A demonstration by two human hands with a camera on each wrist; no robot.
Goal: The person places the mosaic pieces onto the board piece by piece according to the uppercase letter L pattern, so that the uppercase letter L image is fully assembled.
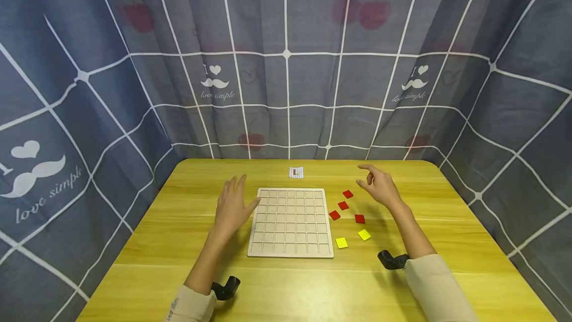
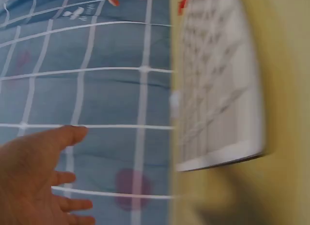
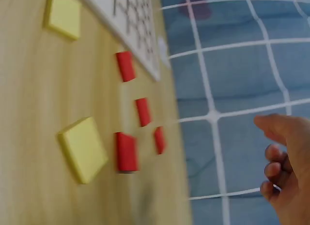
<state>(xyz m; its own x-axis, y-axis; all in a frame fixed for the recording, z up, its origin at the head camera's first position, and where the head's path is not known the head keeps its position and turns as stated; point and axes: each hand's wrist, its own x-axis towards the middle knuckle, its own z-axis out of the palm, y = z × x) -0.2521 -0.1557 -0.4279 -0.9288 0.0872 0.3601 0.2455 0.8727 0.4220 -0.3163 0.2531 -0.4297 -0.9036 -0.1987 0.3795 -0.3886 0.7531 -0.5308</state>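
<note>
A pale square grid board (image 1: 290,222) with rows of shallow cells lies mid-table. My left hand (image 1: 232,206) hovers by its left edge, fingers extended, holding nothing; the left wrist view shows this hand (image 2: 36,179) apart from the board (image 2: 218,84). To the right of the board lie several red square tiles (image 1: 343,205) and two yellow square tiles (image 1: 364,235). Above and right of the red tiles is my right hand (image 1: 380,186), its index finger reaching out and the other fingers loosely bent, with nothing in it. In the right wrist view the yellow tile (image 3: 83,150) looks thick.
A small printed card (image 1: 296,172) with a grid and a red mark lies behind the board. Around the wooden table (image 1: 286,287) hangs a grey-blue checked curtain (image 1: 286,78). Black wrist devices (image 1: 227,288) stick out from both wrists.
</note>
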